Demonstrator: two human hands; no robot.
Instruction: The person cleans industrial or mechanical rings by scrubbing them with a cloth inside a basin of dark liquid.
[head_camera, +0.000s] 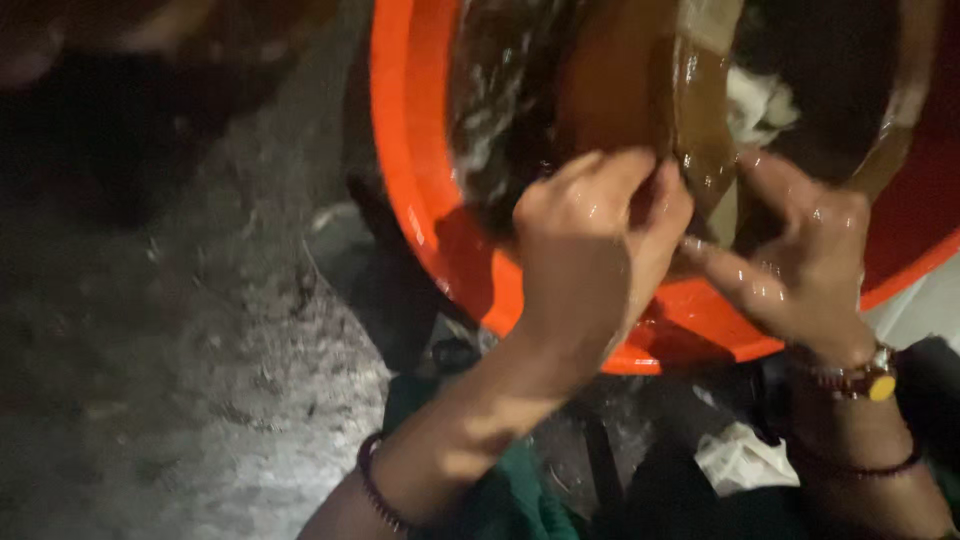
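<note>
An orange plastic tub (420, 190) stood on the wet, dark ground (200, 350) and held soapy water (500, 110) in which lay a brown cloth (620, 80); a white cloth (755, 100) showed behind it, deeper in the tub. The left hand (590, 250) was closed tight on a fold of the brown cloth at the tub's near rim. The right hand (800, 270), wet, pinched the same cloth just beside it. A bead bracelet (375, 490) circled the left wrist; a watch (855, 378) sat on the right.
</note>
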